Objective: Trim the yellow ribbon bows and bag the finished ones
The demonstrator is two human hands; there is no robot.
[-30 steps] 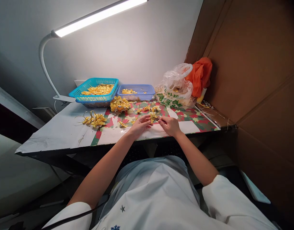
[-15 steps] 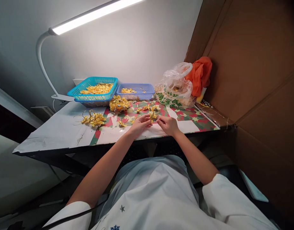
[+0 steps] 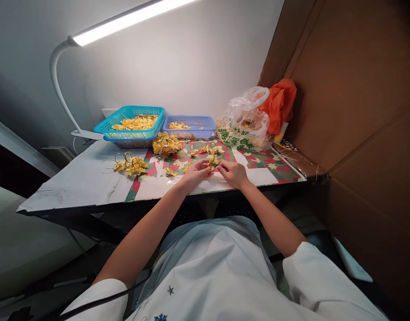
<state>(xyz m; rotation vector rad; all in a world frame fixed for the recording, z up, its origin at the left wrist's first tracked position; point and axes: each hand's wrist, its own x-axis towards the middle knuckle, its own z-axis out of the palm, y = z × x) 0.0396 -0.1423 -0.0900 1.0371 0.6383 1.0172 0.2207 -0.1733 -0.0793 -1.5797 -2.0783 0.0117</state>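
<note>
Near the front of the table, my left hand [image 3: 197,173] and my right hand [image 3: 234,173] face each other, a short gap apart. Between their fingertips is a small yellow artificial flower [image 3: 213,162] with gold wire, and both hands pinch it. Its finer parts are too small to make out. Just behind the hands lie more yellow flowers [image 3: 205,150] with wire loops. To the left of my left hand is a single yellow flower [image 3: 170,171] with a wire loop. Farther left sits a loose pile of wired yellow flowers [image 3: 130,165].
A turquoise basket [image 3: 129,133] of yellow pieces and a purple basket [image 3: 208,133] stand at the back. Before them is a flower bunch [image 3: 166,143]. A plastic bag [image 3: 241,129] and orange cloth [image 3: 278,107] lie at right, by a cardboard wall [image 3: 358,111]. A lamp [image 3: 54,76] arches overhead.
Both hands stay in nearly the same place with the yellow flower between their fingertips. Only slight finger movement shows, and the camera view has shifted very little.
</note>
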